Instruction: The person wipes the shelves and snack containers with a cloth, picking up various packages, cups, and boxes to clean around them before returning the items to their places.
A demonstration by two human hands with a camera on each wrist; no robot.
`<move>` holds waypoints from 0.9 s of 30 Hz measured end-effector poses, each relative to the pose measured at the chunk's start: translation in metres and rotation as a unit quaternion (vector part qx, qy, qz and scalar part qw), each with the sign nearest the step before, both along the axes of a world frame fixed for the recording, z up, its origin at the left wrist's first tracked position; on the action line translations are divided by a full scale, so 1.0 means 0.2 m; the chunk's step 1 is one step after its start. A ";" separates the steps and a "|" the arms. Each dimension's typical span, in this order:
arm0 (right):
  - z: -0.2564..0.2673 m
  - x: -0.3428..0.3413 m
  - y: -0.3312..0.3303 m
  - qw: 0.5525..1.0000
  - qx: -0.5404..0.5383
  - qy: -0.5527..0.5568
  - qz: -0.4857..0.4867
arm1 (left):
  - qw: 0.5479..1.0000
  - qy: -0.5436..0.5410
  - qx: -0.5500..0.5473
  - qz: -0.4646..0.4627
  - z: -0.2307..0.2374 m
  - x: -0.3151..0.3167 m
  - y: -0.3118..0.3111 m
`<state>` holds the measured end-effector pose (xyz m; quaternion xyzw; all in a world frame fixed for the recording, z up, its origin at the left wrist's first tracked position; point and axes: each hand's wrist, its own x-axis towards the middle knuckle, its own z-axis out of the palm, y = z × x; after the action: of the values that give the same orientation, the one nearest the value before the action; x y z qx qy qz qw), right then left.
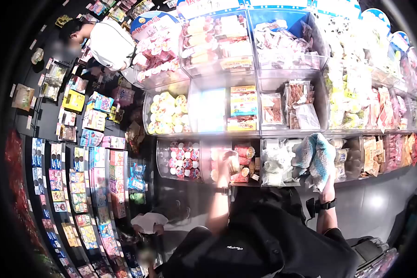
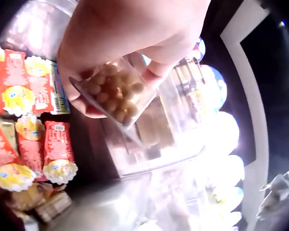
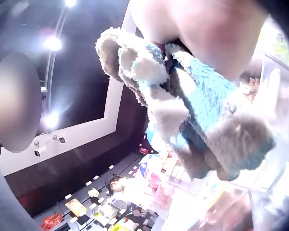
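Note:
In the left wrist view my left hand [image 2: 130, 36] pinches a small clear packet of round, pale tan balls [image 2: 116, 91], its pointed corner hanging down. From the head view, that left hand [image 1: 229, 163] is over a low bin, beside red packets with yellow scalloped ends [image 2: 58, 144]. My right hand [image 1: 329, 182] grips a fluffy blue and white cloth [image 1: 323, 160], bunched up in front of a bin of white-wrapped packets [image 1: 275, 160]. Folds of the cloth [image 3: 207, 103] droop below the right hand [image 3: 207, 31] in the right wrist view; the cloth hides most of the fingers.
Clear-walled bins of packaged snacks rise in tiers ahead, including one of yellow-lidded cups [image 1: 167, 113] and one of brown packets [image 1: 299, 95]. More shelves of packets [image 1: 78, 185] run along the left. A person in a white top [image 1: 111, 44] bends there.

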<state>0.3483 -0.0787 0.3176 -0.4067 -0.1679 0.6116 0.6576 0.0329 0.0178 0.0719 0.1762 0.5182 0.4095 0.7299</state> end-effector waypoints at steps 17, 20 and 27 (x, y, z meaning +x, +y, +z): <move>-0.23 0.22 -0.03 0.977 -0.184 -0.080 0.078 | 0.796 0.549 0.167 -0.194 -0.44 0.09 -0.05; -0.18 0.19 -0.01 0.967 -0.221 -0.116 0.042 | 0.756 0.588 0.182 -0.223 -0.49 0.10 -0.06; -0.15 0.21 0.02 0.965 -0.242 -0.095 0.026 | 0.677 0.651 0.222 -0.261 -0.56 0.08 -0.01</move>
<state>0.3898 -0.0753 0.2877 -0.6053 -0.0867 0.6098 0.5042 0.0481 0.0163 -0.0398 0.6834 0.6891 0.0870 0.2248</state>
